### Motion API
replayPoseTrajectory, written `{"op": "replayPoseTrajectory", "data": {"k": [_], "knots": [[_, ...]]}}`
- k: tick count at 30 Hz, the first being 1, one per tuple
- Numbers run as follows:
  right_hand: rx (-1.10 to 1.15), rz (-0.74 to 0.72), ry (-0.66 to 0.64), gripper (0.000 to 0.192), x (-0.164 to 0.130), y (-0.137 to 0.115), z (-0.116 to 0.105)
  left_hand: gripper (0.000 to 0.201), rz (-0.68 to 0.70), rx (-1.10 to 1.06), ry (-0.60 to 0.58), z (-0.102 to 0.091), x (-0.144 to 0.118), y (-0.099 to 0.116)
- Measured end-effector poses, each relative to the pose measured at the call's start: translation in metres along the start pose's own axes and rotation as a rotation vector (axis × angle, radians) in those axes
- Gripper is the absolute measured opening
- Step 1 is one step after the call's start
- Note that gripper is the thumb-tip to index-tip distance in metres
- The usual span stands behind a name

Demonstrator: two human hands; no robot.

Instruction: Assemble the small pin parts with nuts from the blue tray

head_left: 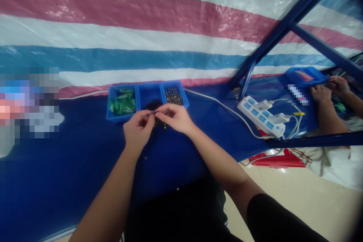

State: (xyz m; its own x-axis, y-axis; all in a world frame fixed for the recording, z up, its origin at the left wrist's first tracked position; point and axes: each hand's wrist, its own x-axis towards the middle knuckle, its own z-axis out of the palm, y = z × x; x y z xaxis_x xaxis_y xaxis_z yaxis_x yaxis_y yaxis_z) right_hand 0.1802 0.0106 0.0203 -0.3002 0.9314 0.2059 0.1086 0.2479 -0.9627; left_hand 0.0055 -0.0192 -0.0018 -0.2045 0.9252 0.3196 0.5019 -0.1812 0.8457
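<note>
My left hand (138,128) and my right hand (176,118) meet over the blue table (70,166), fingertips together. Between them they pinch a small thin blue part (151,113); its exact shape is too small to tell. Just behind the hands stands a blue three-compartment tray (135,100). Its left compartment holds green pieces (122,101), the middle one dark pieces (152,104), the right one small metal parts (173,96). A few dark pieces lie on the table under my hands.
A white power strip (262,116) with plugs and cables lies to the right. Another person's hands (330,89) work beside a blue bin (304,75) at the far right. Blue frame bars (286,26) cross the upper right. A striped tarp hangs behind.
</note>
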Motion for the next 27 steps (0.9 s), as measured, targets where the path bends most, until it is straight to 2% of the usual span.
{"op": "replayPoseTrajectory", "data": {"k": [4,7,14,16,19,23,27], "knots": [[-0.062,-0.103,0.01,0.022,-0.002,-0.004,0.001,0.025,0.068,0.058,-0.054,0.001,-0.001,-0.004],[-0.11,-0.166,0.027,0.02,-0.002,-0.004,0.001,0.027,0.063,0.07,-0.055,0.001,-0.001,-0.005],[-0.252,-0.151,0.066,0.02,-0.001,-0.004,-0.004,0.025,-0.01,0.086,-0.025,0.001,-0.001,0.003],[-0.334,-0.129,0.01,0.017,-0.001,-0.005,-0.007,0.026,-0.016,0.099,-0.004,0.001,-0.001,0.004],[-0.49,-0.083,-0.157,0.016,0.0,-0.005,-0.01,0.025,0.013,0.175,0.048,0.002,0.001,0.003],[-0.668,-0.075,-0.353,0.021,0.0,-0.002,-0.012,0.024,0.116,0.283,0.151,0.002,0.003,0.0],[-0.71,-0.092,-0.428,0.024,0.0,0.001,-0.013,0.024,0.193,0.365,0.171,0.003,0.005,-0.004]]}}
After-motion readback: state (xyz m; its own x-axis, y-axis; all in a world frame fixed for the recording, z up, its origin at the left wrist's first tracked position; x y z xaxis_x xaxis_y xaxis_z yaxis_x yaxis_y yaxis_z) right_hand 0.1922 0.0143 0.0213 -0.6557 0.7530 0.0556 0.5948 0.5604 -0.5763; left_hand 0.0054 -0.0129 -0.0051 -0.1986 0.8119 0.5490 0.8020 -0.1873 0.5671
